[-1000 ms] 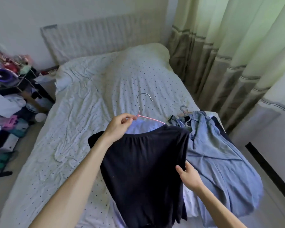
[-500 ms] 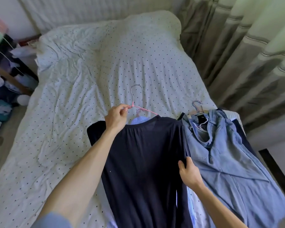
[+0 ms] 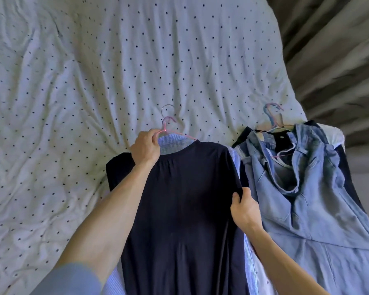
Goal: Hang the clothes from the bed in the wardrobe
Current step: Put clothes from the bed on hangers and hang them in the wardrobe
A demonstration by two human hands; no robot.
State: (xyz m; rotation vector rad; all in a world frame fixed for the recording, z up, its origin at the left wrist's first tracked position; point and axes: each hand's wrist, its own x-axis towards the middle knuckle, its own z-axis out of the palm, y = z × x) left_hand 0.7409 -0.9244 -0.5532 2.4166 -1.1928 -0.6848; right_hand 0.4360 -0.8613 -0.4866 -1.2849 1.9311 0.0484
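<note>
A dark navy top point(image 3: 185, 205) lies on a pink wire hanger point(image 3: 168, 128) over the near part of the bed point(image 3: 73, 81). My left hand point(image 3: 146, 146) grips the hanger at the garment's left shoulder. My right hand point(image 3: 244, 207) pinches the top's right edge. A striped light-blue shirt point(image 3: 173, 143) shows under the navy collar. To the right lies a light-blue denim garment point(image 3: 307, 209) on further hangers point(image 3: 273, 118).
The bed carries a crumpled white cover with dark dots. Grey-green striped curtains point(image 3: 332, 60) hang along the right side of the bed. A darker garment point(image 3: 345, 177) peeks from under the denim one.
The view has tipped down and closer to the bed. The navy top now lies lower and flatter. My right hand has slid up along its right edge.
</note>
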